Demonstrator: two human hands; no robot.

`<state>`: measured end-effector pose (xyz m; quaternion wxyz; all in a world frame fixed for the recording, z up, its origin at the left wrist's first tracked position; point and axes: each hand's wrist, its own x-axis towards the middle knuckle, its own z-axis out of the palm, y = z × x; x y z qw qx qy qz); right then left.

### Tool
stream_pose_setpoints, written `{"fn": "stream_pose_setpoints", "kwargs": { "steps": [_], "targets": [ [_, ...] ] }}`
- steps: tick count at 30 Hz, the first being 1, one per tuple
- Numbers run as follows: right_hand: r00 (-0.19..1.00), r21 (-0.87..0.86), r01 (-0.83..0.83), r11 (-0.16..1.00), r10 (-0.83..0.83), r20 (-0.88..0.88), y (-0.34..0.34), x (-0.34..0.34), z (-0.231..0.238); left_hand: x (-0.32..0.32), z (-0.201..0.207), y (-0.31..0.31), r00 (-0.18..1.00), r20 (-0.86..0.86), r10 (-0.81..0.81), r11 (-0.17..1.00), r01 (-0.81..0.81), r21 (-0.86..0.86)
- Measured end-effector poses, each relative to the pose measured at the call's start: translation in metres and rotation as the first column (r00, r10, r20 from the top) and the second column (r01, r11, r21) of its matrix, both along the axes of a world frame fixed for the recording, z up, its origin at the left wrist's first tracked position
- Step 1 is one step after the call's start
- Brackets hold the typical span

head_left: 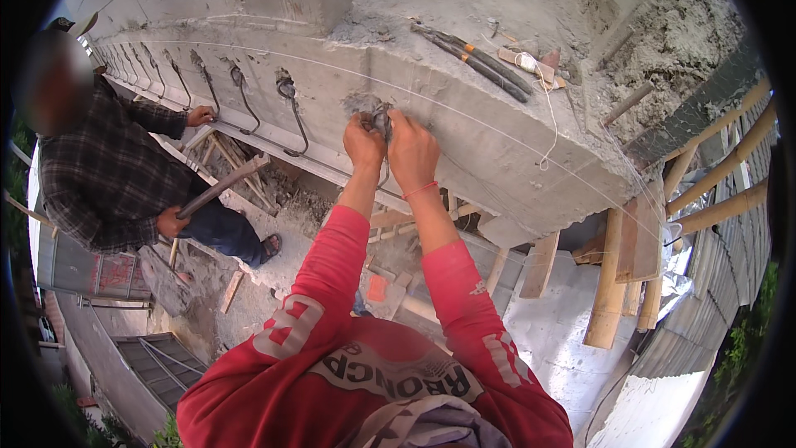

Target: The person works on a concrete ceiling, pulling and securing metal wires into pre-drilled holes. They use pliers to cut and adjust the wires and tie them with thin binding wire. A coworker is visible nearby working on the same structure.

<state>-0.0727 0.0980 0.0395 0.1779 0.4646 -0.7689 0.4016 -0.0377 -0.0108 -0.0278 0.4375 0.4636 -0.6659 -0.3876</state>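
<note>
Both of my arms, in red sleeves, reach forward to the side of a grey concrete beam point(497, 149). My left hand point(363, 143) and my right hand point(414, 149) are closed side by side around a dark steel bar point(381, 119) at a rough hole in the concrete. The fingers hide most of the grip; a stretch of the bar shows below them. Left of my hands, similar bent steel bars, such as this hooked bar point(300, 120), hang from a row of holes. A taut white string point(464, 116) runs across the beam just above my fingers.
Long-handled pincers point(477, 62) and a ball of white string point(525, 60) lie on the beam top. At left a person in a checked shirt point(108, 162) holds a long grey tool point(224, 185), other hand at a ledge. Bamboo poles point(609, 282) and boards stand right.
</note>
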Motion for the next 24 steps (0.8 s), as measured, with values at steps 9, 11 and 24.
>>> {"fn": "stream_pose_setpoints", "kwargs": {
  "steps": [9, 11, 24],
  "targets": [
    [0.992, -0.041, -0.072, 0.997, 0.075, 0.098, -0.001, -0.003, -0.017, 0.005, 0.009, -0.019, 0.966, 0.196, -0.166, 0.986, 0.163, 0.032],
    [0.977, -0.081, -0.114, 0.990, 0.127, 0.173, -0.006, 0.003, -0.021, 0.008, -0.006, -0.032, 0.982, 0.036, -0.187, 0.963, 0.176, 0.206],
    [0.977, -0.050, -0.034, 0.998, 0.043, 0.207, -0.007, 0.008, -0.020, 0.012, 0.008, -0.008, 0.970, 0.163, -0.180, 0.983, 0.169, 0.076]
  ]
}}
